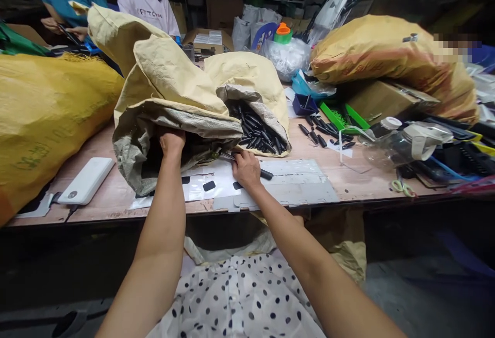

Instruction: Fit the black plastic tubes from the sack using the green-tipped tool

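The left hand [172, 142] reaches inside a cream sack [178, 77]; its fingers are hidden, so its grip cannot be told. Its wrist perhaps props up the mouth. The right hand [246, 167] curls around a slim black-ended piece [266, 174], seemingly steadying it above a grey board [305, 186]. Rightward, the board leaves room; bodyward runs the edge of the table [356, 175]. Beyond, a second sack [247, 67] holds black pieces [255, 129].
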Tool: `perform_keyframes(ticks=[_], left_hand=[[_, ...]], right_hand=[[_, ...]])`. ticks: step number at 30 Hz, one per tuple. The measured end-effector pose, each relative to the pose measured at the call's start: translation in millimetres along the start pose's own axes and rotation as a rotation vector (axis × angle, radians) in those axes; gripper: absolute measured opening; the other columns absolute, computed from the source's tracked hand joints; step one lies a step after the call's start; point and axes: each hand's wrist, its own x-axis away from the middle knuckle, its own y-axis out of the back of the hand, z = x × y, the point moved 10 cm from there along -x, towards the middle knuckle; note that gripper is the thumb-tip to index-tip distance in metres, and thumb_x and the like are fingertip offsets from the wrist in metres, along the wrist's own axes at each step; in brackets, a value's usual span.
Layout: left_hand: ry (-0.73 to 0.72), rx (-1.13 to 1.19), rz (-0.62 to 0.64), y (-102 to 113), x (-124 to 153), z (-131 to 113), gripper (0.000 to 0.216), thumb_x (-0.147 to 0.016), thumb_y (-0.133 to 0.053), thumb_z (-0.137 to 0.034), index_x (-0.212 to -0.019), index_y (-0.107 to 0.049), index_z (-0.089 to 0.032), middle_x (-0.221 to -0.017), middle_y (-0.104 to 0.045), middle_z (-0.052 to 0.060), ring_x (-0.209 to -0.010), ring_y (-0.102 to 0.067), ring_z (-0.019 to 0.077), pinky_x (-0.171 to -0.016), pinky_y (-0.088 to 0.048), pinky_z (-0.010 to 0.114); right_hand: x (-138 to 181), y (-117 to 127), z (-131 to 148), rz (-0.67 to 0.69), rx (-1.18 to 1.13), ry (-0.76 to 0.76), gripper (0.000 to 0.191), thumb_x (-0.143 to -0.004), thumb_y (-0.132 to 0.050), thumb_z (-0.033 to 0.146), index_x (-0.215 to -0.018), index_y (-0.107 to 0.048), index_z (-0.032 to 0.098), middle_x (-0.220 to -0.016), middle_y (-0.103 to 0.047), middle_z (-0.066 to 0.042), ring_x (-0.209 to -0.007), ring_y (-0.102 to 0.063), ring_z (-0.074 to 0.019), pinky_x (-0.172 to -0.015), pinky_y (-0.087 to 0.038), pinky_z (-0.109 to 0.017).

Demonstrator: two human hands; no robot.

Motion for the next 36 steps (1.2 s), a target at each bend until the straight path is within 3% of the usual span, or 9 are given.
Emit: perform_keyframes(ticks=[4, 8, 11, 14, 17, 21, 24, 27, 36], left_hand=[[0.113, 0.013, -0.051, -23.7, -1.2, 6.8, 0.036, -0.082, -0.067, -0.032, -0.114, -0.07, -0.014, -0.127, -0.069, 0.02, -0.137, -0.051, 0.0418, -0.112, -0.043, 0.05], [0.089, 0.092, -0.081, -51.0, 7.4, 7.5, 0.052, -0.072, -0.077, -0.037, -0.117, -0.068, -0.012, -0.146, -0.054, 0.026, -0.149, -0.029, 0.0507, -0.113, -0.037, 0.062], [0.053, 0.109, -0.09, -56.0, 6.9, 12.6, 0.052, -0.068, -0.078, -0.033, -0.115, -0.068, -0.013, -0.146, -0.052, 0.028, -0.148, -0.023, 0.0554, -0.111, -0.033, 0.07], [0.001, 0.101, -0.072, -48.7, 9.0, 16.9, 0.043, -0.07, -0.075, -0.029, -0.11, -0.069, -0.015, -0.134, -0.06, 0.025, -0.143, -0.034, 0.0525, -0.115, -0.03, 0.067], [-0.036, 0.134, -0.072, -36.7, 32.9, 16.0, 0.041, -0.075, -0.071, -0.032, -0.113, -0.069, -0.016, -0.133, -0.06, 0.022, -0.137, -0.041, 0.0483, -0.114, -0.034, 0.062], [-0.069, 0.063, -0.128, -32.1, 95.1, 0.7, 0.034, -0.085, -0.066, -0.039, -0.112, -0.072, -0.021, -0.128, -0.06, 0.018, -0.128, -0.047, 0.0431, -0.106, -0.04, 0.057], [-0.206, -0.031, 0.027, -58.6, 131.0, -23.6, 0.024, -0.083, -0.071, -0.036, -0.103, -0.075, -0.025, -0.112, -0.067, 0.012, -0.116, -0.054, 0.0365, -0.099, -0.043, 0.05], [-0.263, -0.078, 0.162, -76.2, 143.3, -25.8, 0.015, -0.082, -0.073, -0.028, -0.097, -0.076, -0.027, -0.101, -0.07, 0.008, -0.108, -0.056, 0.0321, -0.094, -0.044, 0.045], [-0.327, 0.078, 0.273, -67.5, 150.8, 2.0, 0.021, -0.078, -0.076, -0.028, -0.099, -0.077, -0.028, -0.094, -0.073, 0.002, -0.095, -0.058, 0.0253, -0.09, -0.046, 0.038]], right_hand=[[0.3, 0.3, 0.4, -0.002, -0.004, 0.001, 0.025, -0.098, -0.049, 0.025, -0.108, -0.071, 0.02, -0.108, -0.063, -0.014, -0.102, -0.049, -0.0287, -0.082, -0.041, -0.037], [0.5, 0.6, 0.7, 0.017, 0.002, -0.012, 0.025, -0.098, -0.049, 0.026, -0.109, -0.07, 0.02, -0.11, -0.063, -0.014, -0.103, -0.049, -0.028, -0.084, -0.041, -0.036], [0.6, 2.0, 1.1, 0.029, 0.005, -0.02, 0.024, -0.098, -0.049, 0.026, -0.109, -0.07, 0.02, -0.111, -0.063, -0.014, -0.104, -0.05, -0.0279, -0.085, -0.041, -0.036], [0.7, 3.8, 1.9, 0.034, -0.004, -0.022, 0.024, -0.098, -0.05, 0.026, -0.108, -0.071, 0.02, -0.111, -0.064, -0.014, -0.104, -0.05, -0.028, -0.084, -0.042, -0.037], [0.7, 6.0, 2.6, 0.029, -0.011, -0.021, 0.023, -0.098, -0.051, 0.026, -0.108, -0.071, 0.02, -0.112, -0.064, -0.014, -0.104, -0.051, -0.0282, -0.083, -0.042, -0.037], [0.6, 7.1, 2.8, 0.033, -0.005, -0.023, 0.024, -0.098, -0.051, 0.026, -0.109, -0.071, 0.02, -0.111, -0.065, -0.014, -0.104, -0.051, -0.0282, -0.083, -0.042, -0.037], [0.4, 6.8, 1.6, 0.035, 0.001, -0.032, 0.023, -0.099, -0.051, 0.027, -0.107, -0.071, 0.019, -0.11, -0.065, -0.014, -0.104, -0.052, -0.0279, -0.083, -0.042, -0.036], [0.1, 5.7, 0.3, 0.029, -0.003, -0.031, 0.024, -0.099, -0.051, 0.027, -0.107, -0.071, 0.02, -0.109, -0.065, -0.013, -0.104, -0.052, -0.0275, -0.083, -0.042, -0.036], [-2.0, 4.5, -3.2, -0.01, -0.061, 0.018, 0.022, -0.098, -0.053, 0.024, -0.107, -0.073, 0.021, -0.108, -0.067, -0.011, -0.102, -0.055, -0.0255, -0.084, -0.043, -0.034]])
